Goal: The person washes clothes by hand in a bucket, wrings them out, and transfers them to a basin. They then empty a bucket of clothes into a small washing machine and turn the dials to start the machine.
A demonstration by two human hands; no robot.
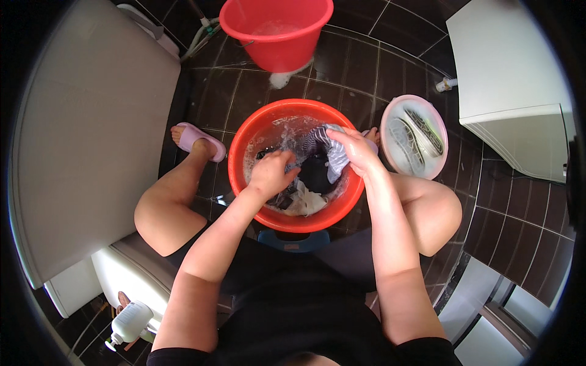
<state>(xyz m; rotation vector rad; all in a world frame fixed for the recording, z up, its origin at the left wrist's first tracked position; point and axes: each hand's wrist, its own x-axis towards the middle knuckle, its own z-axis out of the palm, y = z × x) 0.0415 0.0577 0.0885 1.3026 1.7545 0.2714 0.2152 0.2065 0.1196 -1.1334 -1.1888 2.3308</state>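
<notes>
A round orange-red basin (244,210) stands between my legs with sudsy water and wet laundry in it. Pinched in my right hand (357,149), a grey-and-white striped cloth (336,160) hangs at the basin's right side, its far end darker striped. My left hand (273,175) hovers over the left part of the basin, fingers bent and thumb apart, with nothing visibly held. Below the hands lie dark clothes (317,175) and, toward the near rim, a cream-white cloth (305,200).
Beyond the basin stands a pink-red bucket (278,46), foam at its foot. To the right, a pale pink tub (446,137) holds a pair of shoes (421,137). White cabinets flank both sides. A white pump bottle (131,321) is at lower left; a blue stool edge (293,242) shows below the basin.
</notes>
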